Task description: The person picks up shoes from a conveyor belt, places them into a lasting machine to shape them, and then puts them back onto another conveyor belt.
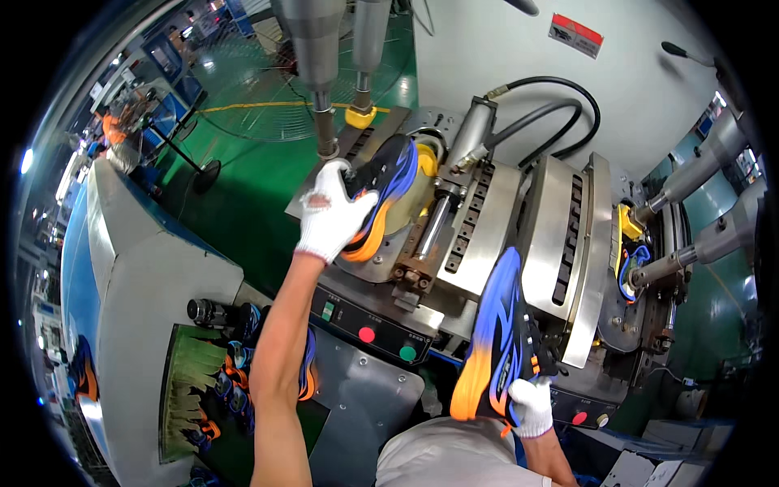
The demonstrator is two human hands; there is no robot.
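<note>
My left hand [334,213], in a white glove, grips a black shoe with a blue and orange sole [388,191] that sits in the left station of a grey pressing machine [487,227]. A second shoe of the same colours [497,334] is held sole-up by my right hand [531,406], also gloved, low in front of the machine's middle plates. A third shoe [633,264] sits inside the right station, partly hidden by metal plates.
Red and green round buttons [386,342] sit on the machine's front panel. Several more shoes [235,365] lie on a lower shelf under my left forearm. Hydraulic cylinders [320,49] hang above. A floor fan [243,73] stands on the green floor behind.
</note>
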